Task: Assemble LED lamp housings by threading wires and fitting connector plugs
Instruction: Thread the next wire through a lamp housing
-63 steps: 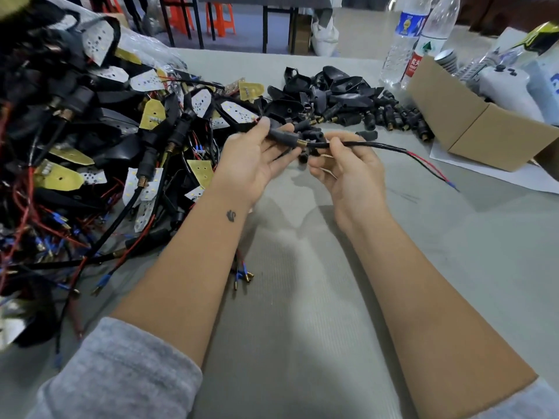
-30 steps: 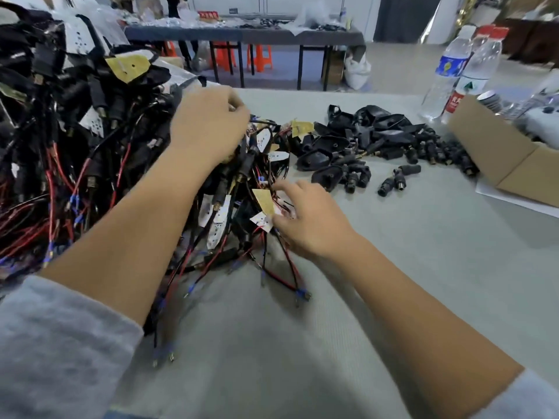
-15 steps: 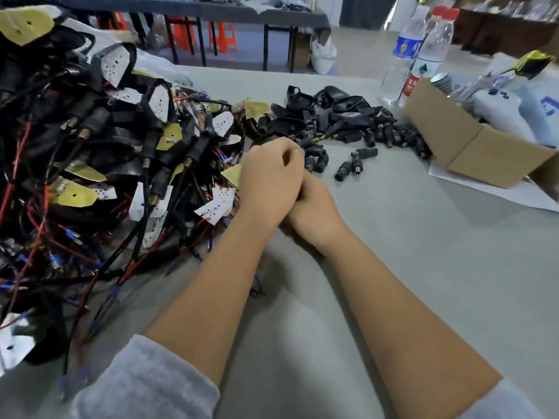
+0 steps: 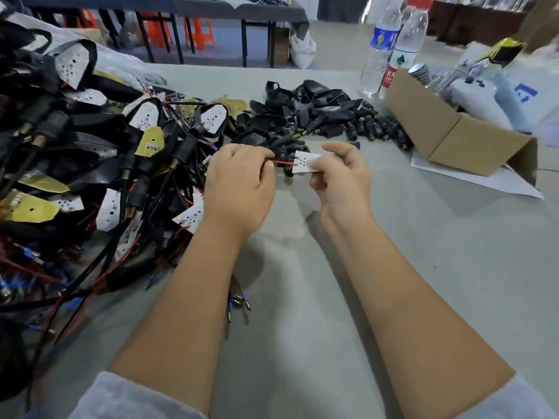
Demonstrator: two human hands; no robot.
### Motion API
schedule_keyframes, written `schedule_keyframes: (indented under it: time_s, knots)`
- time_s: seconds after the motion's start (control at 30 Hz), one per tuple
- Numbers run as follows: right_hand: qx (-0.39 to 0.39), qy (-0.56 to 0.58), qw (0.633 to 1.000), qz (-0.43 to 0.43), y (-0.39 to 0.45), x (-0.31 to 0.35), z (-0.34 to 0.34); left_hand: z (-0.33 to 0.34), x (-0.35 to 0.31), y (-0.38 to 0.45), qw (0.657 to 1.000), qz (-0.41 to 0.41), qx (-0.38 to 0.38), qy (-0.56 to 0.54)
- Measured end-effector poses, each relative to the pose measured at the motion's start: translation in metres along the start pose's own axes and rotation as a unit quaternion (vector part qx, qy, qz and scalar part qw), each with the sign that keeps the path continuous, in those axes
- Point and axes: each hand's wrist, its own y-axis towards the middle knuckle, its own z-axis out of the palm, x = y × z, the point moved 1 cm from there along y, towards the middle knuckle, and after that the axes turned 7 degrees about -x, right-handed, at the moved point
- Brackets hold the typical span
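Note:
My right hand [image 4: 341, 176] pinches a small white LED board [image 4: 304, 162] above the table's middle. A red wire [image 4: 282, 162] runs from that board into my left hand [image 4: 242, 179], whose fingers curl round the wire. Behind my hands lies a heap of loose black lamp housings [image 4: 302, 107] and black connector plugs [image 4: 375, 128]. A big tangle of wired assemblies [image 4: 99, 164] with black cables, white boards and yellow backings fills the left side.
A cardboard box [image 4: 453, 137] stands at the right on a white sheet. Two water bottles [image 4: 393, 46] rise behind the plugs. Loose wire ends with blue sleeves [image 4: 239, 300] lie under my left forearm. The grey table [image 4: 302, 297] stretches toward me.
My hands, pressed together half a second ago, have drawn apart. The white LED board and its red wire now show between them. Earlier both hands reached into the tangle at the left.

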Motion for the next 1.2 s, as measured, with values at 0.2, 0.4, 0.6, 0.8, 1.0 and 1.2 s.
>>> schedule_keyframes:
  time_s: [0.2, 0.4, 0.6, 0.8, 1.0, 1.2]
  knots:
    - [-0.061, 0.046, 0.997, 0.000, 0.005, 0.002, -0.003, -0.002, 0.007, 0.000, 0.996, -0.035, 0.020, 0.085]
    - [-0.168, 0.104, 0.980, 0.018, 0.014, 0.009, -0.012, -0.009, 0.021, 0.002, 0.984, -0.105, 0.009, 0.142]
    - [-0.248, 0.141, 0.958, 0.010, 0.022, 0.018, -0.025, -0.008, 0.019, -0.001, 0.981, -0.112, 0.010, 0.156]
    - [-0.045, 0.228, 0.963, 0.136, 0.015, 0.014, -0.018, -0.005, 0.016, -0.002, 0.978, -0.136, 0.014, 0.157]
    - [0.147, -0.116, 0.982, 0.033, 0.011, -0.003, -0.013, -0.011, 0.025, 0.005, 0.977, -0.180, -0.016, 0.112]
    - [0.032, -0.063, 0.994, -0.081, 0.014, 0.006, -0.015, 0.002, 0.021, -0.001, 0.968, -0.010, 0.090, 0.235]
